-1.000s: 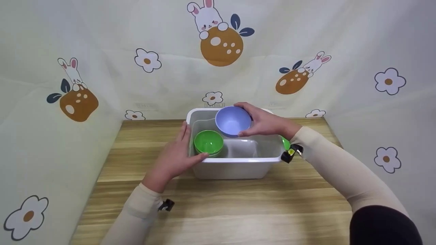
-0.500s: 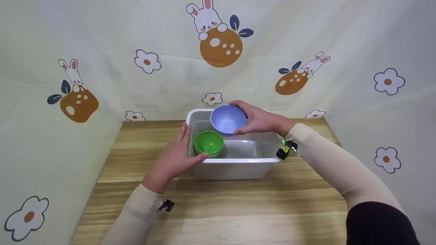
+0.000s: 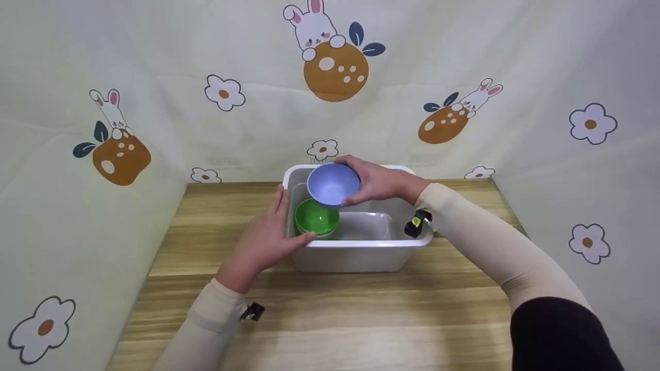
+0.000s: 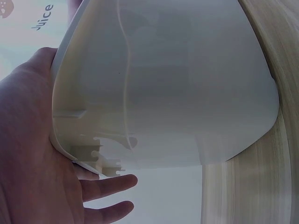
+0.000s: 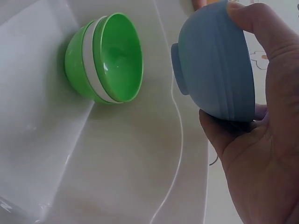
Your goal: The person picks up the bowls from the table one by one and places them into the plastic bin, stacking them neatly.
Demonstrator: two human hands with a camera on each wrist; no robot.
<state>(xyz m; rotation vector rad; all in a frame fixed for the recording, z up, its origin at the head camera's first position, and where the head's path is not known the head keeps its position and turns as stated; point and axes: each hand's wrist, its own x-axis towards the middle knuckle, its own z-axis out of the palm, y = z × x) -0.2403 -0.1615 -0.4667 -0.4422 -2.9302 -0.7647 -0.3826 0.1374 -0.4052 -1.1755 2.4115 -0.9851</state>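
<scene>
My right hand (image 3: pixel 379 180) holds a light blue bowl (image 3: pixel 330 186) by its rim and side, thumb at the front, with the bowl's inside tipped toward the head camera. It hangs over the left back part of a white plastic tub (image 3: pixel 356 257), overlapping in the head view a stack of green bowls (image 3: pixel 315 219) inside. The right wrist view shows the stack's white band (image 5: pixel 91 60) and the foot of the blue bowl (image 5: pixel 210 70) facing the tub. My left hand (image 3: pixel 260 237) rests at the tub's left front corner, thumb along the front rim and fingers straight outside the wall.
The tub stands on a wood-grain table (image 3: pixel 330 319). Behind and beside it hangs a pale curtain (image 3: pixel 258 134) printed with rabbits, oranges and flowers. A small black camera mount (image 3: pixel 418 222) sits on my right wrist.
My right hand has carried the blue bowl leftward across the tub, over toward the green stack. A green thing right of the tub is now hidden. My left hand has stayed put.
</scene>
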